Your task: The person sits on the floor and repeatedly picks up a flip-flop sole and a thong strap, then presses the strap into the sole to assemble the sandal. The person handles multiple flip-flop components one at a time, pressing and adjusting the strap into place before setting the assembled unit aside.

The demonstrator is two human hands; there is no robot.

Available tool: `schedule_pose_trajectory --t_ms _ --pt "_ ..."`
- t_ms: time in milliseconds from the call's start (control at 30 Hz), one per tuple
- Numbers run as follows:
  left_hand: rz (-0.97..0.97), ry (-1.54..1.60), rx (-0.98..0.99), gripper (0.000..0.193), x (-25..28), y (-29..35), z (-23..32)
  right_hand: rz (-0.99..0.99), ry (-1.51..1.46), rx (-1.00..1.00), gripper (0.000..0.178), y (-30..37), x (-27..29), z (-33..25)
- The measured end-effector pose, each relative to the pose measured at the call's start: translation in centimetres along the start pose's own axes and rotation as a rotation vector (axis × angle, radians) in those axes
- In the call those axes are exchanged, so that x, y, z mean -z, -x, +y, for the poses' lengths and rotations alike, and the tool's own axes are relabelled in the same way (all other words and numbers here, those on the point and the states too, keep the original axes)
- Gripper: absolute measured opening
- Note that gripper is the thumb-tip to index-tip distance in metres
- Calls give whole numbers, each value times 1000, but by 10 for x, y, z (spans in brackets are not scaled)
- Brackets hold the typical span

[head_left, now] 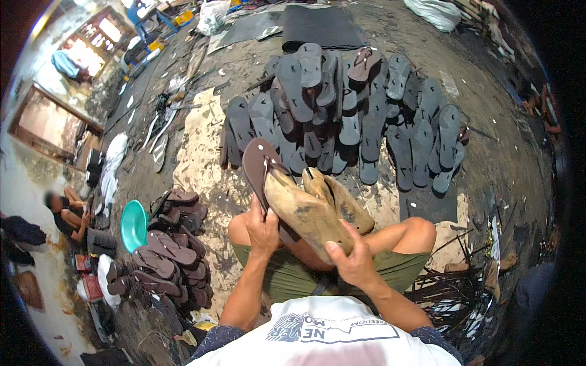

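My left hand (263, 232) is closed around the edge of a brown flip-flop (256, 160), its toe end pointing up and away from me. A wooden shoe last (303, 215), foot-shaped and pale yellow-brown, lies along the flip-flop with its narrow front at the strap. My right hand (354, 257) grips the heel end of this last, thumb on top. Beside it, over my crossed legs, rests a second wooden last (349, 206). Part of the flip-flop's sole is hidden under the first last.
Piled dark grey soles (369, 119) cover the floor ahead. Brown flip-flops (165, 253) are heaped at my left by a green basin (133, 226). Thin dark strips (448, 293) lie tangled at right. Another person (73, 216) sits by the left wall. A black sheet (320, 27) lies farther off.
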State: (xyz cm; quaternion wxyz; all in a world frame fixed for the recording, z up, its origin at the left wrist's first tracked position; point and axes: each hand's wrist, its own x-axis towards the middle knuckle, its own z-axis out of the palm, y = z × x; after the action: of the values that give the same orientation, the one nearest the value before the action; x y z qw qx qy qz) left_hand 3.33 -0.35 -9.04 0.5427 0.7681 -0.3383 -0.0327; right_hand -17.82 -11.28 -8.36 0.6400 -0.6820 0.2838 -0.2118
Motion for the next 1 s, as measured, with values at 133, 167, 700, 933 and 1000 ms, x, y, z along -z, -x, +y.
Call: schedule_pose_trajectory --t_ms 133,167,700,933,1000 --pt "-71 306 33 64 -1 31 8 125 98 273 59 -6 -24 -15" --pt "-106 455 54 64 4 28 7 133 118 326 59 -7 -25 -16" --pt "-108 1051 373 84 4 -39 62 146 129 513 66 12 -51 -1" --pt "-131 668 428 111 -23 2 44 -25 365 564 68 -21 -33 2" --pt "-109 704 460 99 -24 8 44 -122 307 579 56 -40 -4 -16"
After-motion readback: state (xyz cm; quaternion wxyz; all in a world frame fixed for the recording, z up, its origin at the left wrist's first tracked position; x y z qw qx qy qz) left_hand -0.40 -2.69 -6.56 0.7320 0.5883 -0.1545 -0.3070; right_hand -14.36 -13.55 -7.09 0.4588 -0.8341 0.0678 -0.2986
